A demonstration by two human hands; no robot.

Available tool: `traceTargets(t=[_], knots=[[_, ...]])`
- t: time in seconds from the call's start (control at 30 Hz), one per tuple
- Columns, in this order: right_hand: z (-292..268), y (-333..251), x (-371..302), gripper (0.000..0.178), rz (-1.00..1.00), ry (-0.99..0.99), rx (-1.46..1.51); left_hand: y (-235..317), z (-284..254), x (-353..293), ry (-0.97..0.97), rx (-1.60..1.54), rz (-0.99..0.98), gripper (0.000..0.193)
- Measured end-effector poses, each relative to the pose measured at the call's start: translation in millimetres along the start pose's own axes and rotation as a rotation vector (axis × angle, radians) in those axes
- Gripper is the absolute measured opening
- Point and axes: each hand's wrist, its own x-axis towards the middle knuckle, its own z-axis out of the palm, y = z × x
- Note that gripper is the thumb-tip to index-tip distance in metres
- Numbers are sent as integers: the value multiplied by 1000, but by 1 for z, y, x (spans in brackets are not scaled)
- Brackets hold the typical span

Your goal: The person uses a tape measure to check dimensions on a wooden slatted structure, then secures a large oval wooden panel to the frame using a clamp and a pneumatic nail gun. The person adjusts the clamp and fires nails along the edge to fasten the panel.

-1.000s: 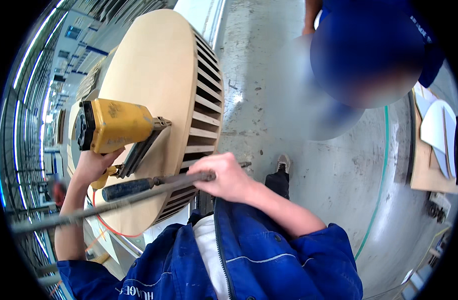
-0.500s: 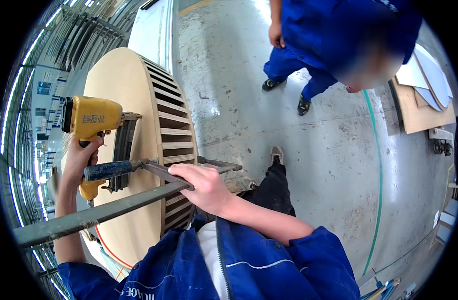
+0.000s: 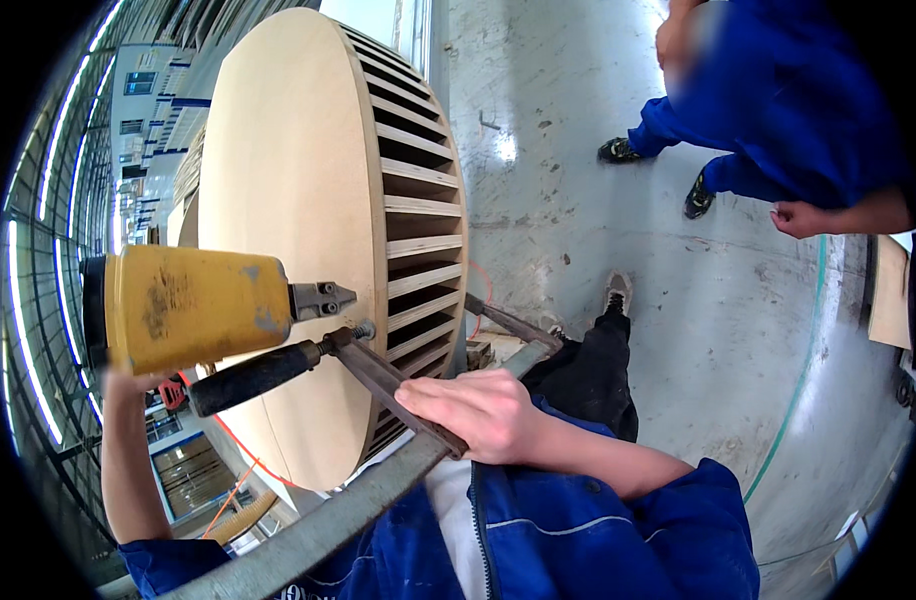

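My left hand [image 3: 136, 384] is closed on a yellow nail gun [image 3: 193, 305], whose body hides most of its fingers. The gun's metal nose points to the right, over the face of a big oval wooden piece [image 3: 288, 150] with slats along its side; I cannot tell whether it touches the wood. A long steel bar clamp [image 3: 328, 520] straddles the oval piece, its dark screw handle just under the gun. My right hand [image 3: 478, 415] grips the clamp where the sliding arm meets the bar.
A co-worker in blue [image 3: 778, 100] stands at the upper right on the grey floor [image 3: 538, 230]. A green line [image 3: 813, 340] crosses the floor at right. An orange hose [image 3: 243, 460] curves below the oval piece. A wooden board [image 3: 888, 290] is at the right edge.
The nail gun has been raised nearer my view and swung so its nose points right. The clamp's bar has tilted more steeply. The oval piece and the co-worker sit farther right in view.
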Motion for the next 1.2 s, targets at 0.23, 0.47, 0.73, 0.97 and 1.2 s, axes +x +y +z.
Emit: traceTargets(t=[0.23, 0.47, 0.73, 0.97, 1.2], knots=[[-3, 5, 1, 36, -25, -44, 1, -10, 0, -1, 28, 24, -12, 36], [-6, 5, 5, 33, -28, -58, -8, -14, 6, -4, 51, 34, -6, 38], [-6, 5, 5, 32, -28, -57, 6, -23, 7, -11, 74, 39, 14, 41], [-4, 7, 5, 32, -50, -30, 21, -26, 7, -17, 95, 41, 28, 43], [-3, 7, 5, 31, -54, -14, 26, -25, 13, -13, 94, 64, 29, 45]])
